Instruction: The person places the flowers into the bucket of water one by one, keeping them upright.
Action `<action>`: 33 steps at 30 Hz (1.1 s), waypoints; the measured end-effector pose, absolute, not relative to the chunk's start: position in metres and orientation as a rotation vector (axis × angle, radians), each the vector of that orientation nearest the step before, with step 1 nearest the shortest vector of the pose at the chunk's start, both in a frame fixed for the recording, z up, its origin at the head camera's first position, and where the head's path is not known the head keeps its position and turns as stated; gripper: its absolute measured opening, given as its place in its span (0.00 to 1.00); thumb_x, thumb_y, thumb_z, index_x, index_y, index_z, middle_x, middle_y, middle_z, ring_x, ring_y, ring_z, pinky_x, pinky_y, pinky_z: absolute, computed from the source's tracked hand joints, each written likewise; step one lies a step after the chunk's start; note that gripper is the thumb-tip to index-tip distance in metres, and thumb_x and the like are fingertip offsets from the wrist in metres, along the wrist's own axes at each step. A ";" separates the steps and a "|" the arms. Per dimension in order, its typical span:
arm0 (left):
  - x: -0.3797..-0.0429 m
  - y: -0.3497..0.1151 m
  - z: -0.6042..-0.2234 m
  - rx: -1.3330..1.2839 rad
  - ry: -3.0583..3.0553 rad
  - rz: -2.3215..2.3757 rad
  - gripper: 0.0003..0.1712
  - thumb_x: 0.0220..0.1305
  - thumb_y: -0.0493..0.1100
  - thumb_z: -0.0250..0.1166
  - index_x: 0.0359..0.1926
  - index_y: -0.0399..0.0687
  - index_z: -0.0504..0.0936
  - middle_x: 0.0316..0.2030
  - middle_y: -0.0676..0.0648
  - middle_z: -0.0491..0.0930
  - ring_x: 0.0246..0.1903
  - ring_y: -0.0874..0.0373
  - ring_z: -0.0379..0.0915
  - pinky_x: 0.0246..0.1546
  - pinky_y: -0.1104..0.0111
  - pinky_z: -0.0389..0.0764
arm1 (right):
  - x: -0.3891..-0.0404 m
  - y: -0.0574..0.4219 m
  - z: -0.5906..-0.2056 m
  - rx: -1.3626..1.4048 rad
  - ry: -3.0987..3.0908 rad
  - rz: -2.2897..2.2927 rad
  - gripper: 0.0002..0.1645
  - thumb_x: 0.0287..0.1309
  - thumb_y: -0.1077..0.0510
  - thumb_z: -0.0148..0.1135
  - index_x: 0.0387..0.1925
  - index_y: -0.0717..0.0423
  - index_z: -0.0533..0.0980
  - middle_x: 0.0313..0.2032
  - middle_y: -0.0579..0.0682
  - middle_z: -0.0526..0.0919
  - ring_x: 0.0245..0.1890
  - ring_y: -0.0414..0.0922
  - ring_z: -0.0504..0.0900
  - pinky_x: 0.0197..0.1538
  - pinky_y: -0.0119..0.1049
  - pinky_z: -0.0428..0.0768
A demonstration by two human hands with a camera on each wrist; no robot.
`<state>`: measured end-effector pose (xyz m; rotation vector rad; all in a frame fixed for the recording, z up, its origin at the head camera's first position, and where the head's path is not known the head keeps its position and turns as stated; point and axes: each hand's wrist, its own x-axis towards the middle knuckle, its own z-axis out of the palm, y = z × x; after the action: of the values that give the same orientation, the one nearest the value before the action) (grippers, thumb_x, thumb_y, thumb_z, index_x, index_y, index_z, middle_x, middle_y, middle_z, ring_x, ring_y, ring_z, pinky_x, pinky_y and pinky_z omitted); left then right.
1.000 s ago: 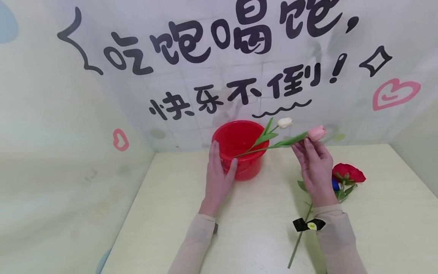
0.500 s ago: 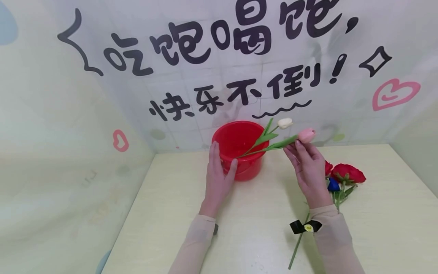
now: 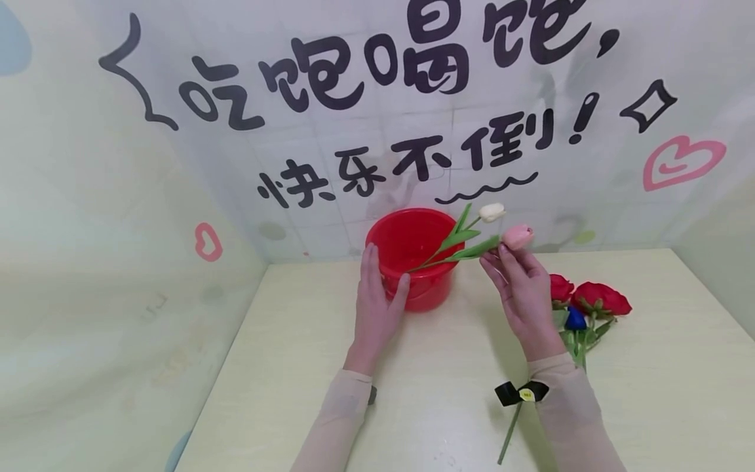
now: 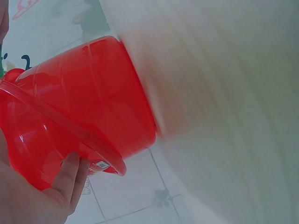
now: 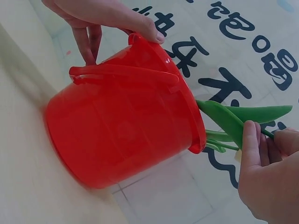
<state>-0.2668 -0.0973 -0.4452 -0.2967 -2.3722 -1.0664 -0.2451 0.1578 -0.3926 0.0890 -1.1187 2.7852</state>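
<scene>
A red plastic bucket [image 3: 425,295] stands upright at the back of the table. My left hand [image 3: 377,308] rests against its left front, with fingers and thumb spread and fairly straight. In the left wrist view, fingertips [image 4: 70,175] touch the bucket wall beside its handle [image 4: 60,119]. My right hand [image 3: 522,295] pinches an artificial pink tulip [image 3: 518,236] just below its bloom. The tulip leans over the right rim, its stem end inside the bucket. An artificial white tulip [image 3: 492,212] leans out of the bucket beside it. In the right wrist view, my fingers hold the stem near green leaves [image 5: 222,119].
Red artificial flowers [image 3: 601,298] and a blue one [image 3: 575,319] lie on the table to the right, partly behind my right arm. A green stem [image 3: 508,436] extends toward the front. A printed wall sheet [image 3: 330,236] rises directly behind the bucket.
My right hand has moved left, pushing the pink tulip toward the bucket so that its bloom is nearer the rim. More of the red flowers now shows. My left hand has stayed on the bucket.
</scene>
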 end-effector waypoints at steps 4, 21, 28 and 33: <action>-0.267 -0.097 -0.444 -0.297 -2.371 -1.069 0.56 0.61 0.63 0.65 0.79 0.57 0.43 0.76 0.57 0.47 0.70 0.61 0.50 0.51 0.59 0.80 | -0.245 0.157 -0.393 0.074 -1.098 2.820 0.30 0.62 0.61 0.64 0.65 0.62 0.69 0.49 0.57 0.82 0.48 0.49 0.84 0.55 0.42 0.77; -0.267 -0.097 -0.445 -0.294 -2.373 -1.054 0.56 0.60 0.60 0.68 0.79 0.57 0.43 0.76 0.58 0.46 0.71 0.60 0.50 0.51 0.58 0.80 | -0.244 0.155 -0.394 0.090 -1.078 2.927 0.34 0.63 0.60 0.63 0.69 0.59 0.65 0.56 0.56 0.77 0.53 0.49 0.81 0.57 0.40 0.76; -0.267 -0.097 -0.444 -0.292 -2.374 -1.066 0.57 0.60 0.61 0.67 0.79 0.58 0.42 0.76 0.59 0.46 0.70 0.60 0.50 0.51 0.59 0.80 | -0.245 0.155 -0.394 0.101 -1.076 2.945 0.34 0.63 0.60 0.63 0.68 0.60 0.64 0.55 0.56 0.77 0.53 0.49 0.81 0.57 0.41 0.76; -0.266 -0.097 -0.444 -0.277 -2.382 -1.048 0.56 0.61 0.61 0.67 0.79 0.57 0.43 0.76 0.58 0.47 0.70 0.59 0.52 0.51 0.58 0.81 | -0.243 0.155 -0.395 0.097 -1.099 2.947 0.35 0.64 0.61 0.63 0.69 0.60 0.62 0.57 0.56 0.76 0.54 0.49 0.81 0.57 0.40 0.76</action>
<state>-0.2659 -0.0969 -0.4438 -0.2775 -2.3821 -1.0484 -0.2434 0.1548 -0.3952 0.0973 -1.0995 2.9473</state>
